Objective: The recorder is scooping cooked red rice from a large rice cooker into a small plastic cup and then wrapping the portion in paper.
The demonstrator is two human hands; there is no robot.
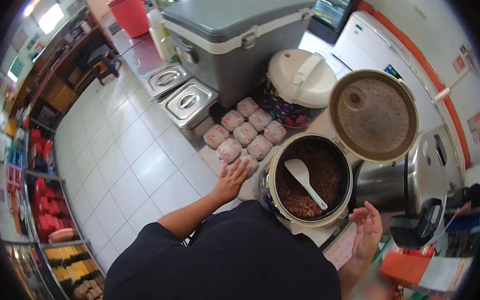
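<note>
My left hand (233, 180) rests with its fingers stretched out against the nearest of several round paper-wrapped packets (244, 134), white with red print, set in rows on the counter. To the right of them stands a rice cooker (270, 190) with its lid (373, 114) raised and its inside wet and beaded. Dark reddish-brown cooked rice (302, 199) fills the pot, and a white rice paddle (306, 182) lies on it. My right hand (366, 232) is raised beside the cooker's right edge, fingers apart and nothing in it.
Behind the packets stand a big grey cooler box (217, 67), two lidded steel pans (189, 101) and a second, closed rice cooker (300, 80). A large steel cooker (396, 177) is on the right. At far left are shelves (48, 178) with red and yellow packs.
</note>
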